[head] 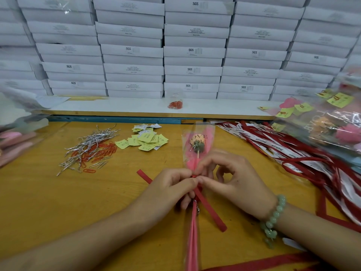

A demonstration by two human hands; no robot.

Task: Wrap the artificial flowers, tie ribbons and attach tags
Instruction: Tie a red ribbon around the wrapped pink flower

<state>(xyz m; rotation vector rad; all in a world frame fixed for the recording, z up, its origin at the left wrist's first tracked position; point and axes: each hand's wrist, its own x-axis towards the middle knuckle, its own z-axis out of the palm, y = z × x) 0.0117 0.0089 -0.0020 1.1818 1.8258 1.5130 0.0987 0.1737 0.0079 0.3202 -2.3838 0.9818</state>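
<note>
A single artificial flower [197,142] in a clear sleeve with pink lining lies lengthwise on the yellow table [58,202], its head pointing away from me. A red ribbon [210,210] is looped around the sleeve's neck; one end lies out to the left, the other runs down to the right. My left hand [172,184] pinches the ribbon at the knot from the left. My right hand [230,177], with a green bead bracelet on the wrist, pinches the same knot from the right. The stem's pink wrapping runs down between my forearms.
Silver twist ties [89,145] and orange paper clips [99,153] lie at the left, yellow tags [144,138] in the middle. Red and white ribbons [293,151] pile at the right beside finished wrapped flowers [332,124]. White boxes [193,51] are stacked behind a shelf holding a bag of clips [175,103].
</note>
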